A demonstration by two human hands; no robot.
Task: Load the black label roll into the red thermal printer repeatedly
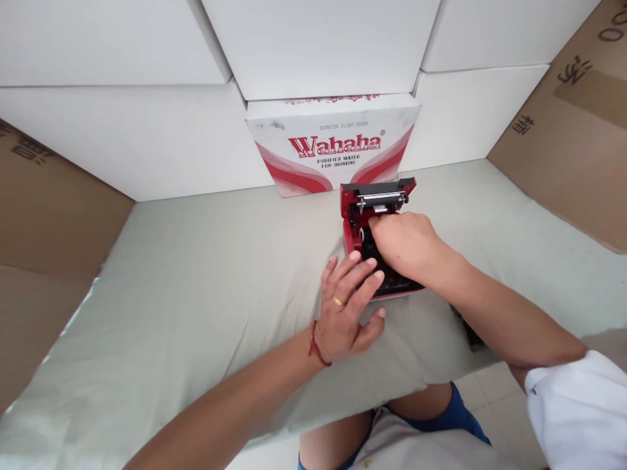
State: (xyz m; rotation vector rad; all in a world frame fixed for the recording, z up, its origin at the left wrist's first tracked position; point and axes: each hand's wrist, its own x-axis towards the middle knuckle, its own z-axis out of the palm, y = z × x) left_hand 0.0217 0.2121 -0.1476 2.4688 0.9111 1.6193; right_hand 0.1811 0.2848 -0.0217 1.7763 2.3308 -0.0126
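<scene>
A small red and black label printer (349,238) rests on the cloth with its lid (378,190) raised; a roller runs across the lid's inside. Into the black inner bay reaches my right hand (404,248), its fingers curled downward, their tips and anything between them hidden. At the near left edge of the printer lies my left hand (350,303), fingers stretched and spread, touching the rim and holding nothing. A white round end (362,235) shows inside at the bay's left wall.
A Wahaha water carton (337,147) stands behind the printer, before stacked white boxes (323,46). Brown cardboard walls (573,130) flank both sides. A dark object (469,329) lies partly beneath my right forearm on the pale green cloth (196,287).
</scene>
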